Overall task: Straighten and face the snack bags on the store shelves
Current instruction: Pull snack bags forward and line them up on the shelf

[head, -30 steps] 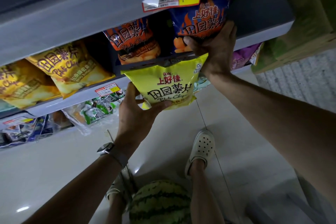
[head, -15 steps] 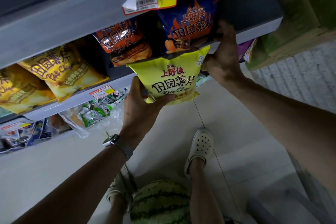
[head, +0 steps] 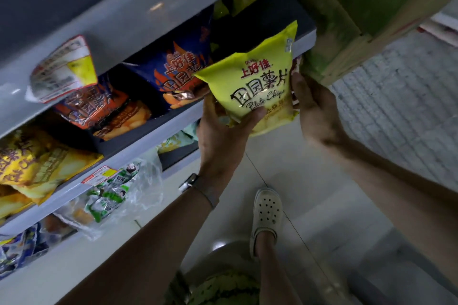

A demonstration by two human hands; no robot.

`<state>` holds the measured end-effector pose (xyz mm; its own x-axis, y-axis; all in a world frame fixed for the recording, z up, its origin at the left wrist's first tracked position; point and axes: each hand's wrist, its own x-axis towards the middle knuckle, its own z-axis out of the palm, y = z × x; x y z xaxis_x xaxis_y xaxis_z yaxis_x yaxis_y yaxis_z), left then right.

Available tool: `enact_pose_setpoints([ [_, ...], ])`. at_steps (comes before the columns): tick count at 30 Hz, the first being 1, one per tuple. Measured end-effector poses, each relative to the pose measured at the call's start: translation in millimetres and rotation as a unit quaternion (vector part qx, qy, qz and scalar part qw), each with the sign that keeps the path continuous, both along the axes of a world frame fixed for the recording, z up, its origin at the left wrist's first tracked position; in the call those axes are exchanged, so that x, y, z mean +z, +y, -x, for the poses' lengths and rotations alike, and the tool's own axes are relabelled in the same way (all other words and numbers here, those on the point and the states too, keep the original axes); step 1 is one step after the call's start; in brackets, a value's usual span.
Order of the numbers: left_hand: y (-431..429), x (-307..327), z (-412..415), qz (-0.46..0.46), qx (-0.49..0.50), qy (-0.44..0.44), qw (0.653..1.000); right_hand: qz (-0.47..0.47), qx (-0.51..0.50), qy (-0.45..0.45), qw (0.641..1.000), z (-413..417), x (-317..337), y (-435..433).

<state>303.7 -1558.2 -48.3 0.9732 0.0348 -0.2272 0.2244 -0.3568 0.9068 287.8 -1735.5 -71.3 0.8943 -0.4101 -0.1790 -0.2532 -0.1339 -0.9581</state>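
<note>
- The lime chip bag (head: 257, 86) has swung up toward 2 o'clock, in front of the shelf (head: 146, 146).
- Left hand (head: 223, 136) pinches its bottom edge; right hand (head: 317, 111), fingers straight, steadies its 3 o'clock edge.
- Light, puffy, slippery: probably best held by the seams.

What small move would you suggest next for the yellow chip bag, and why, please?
Probably ease the yellow bag up into the dark gap on the shelf, right of the blue bag, front facing out. The left hand grips it from below, tilted and off the shelf, with the right hand at its right edge, and that gap looks free.
</note>
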Motion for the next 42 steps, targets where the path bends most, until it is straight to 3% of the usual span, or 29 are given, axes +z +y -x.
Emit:
enact_pose_setpoints([
  [8,-81.3,7.4,-53.3,0.091,-0.015,-0.008,0.996,0.066,0.019,-0.054,0.996,-36.3,21.7,-54.2],
  [13,-94.9,2.4,-100.4,0.093,-0.043,-0.044,0.994,0.113,-0.013,-0.075,0.991,-94.1,25.3,-69.4],
  [26,-103.8,-14.0,-127.8,0.104,-0.012,0.003,0.994,0.136,0.048,0.009,0.99,-141.2,-10.6,-67.6],
  [36,-89.5,-30.1,-128.8,0.014,-0.043,0.025,0.999,0.132,0.025,0.057,0.989,-131.8,-15.0,-72.4],
  [42,-80.6,-15.4,-112.1,-0.066,-0.088,0.056,0.992,0.203,0.058,0.072,0.975,-106.1,-0.3,-75.7],
])
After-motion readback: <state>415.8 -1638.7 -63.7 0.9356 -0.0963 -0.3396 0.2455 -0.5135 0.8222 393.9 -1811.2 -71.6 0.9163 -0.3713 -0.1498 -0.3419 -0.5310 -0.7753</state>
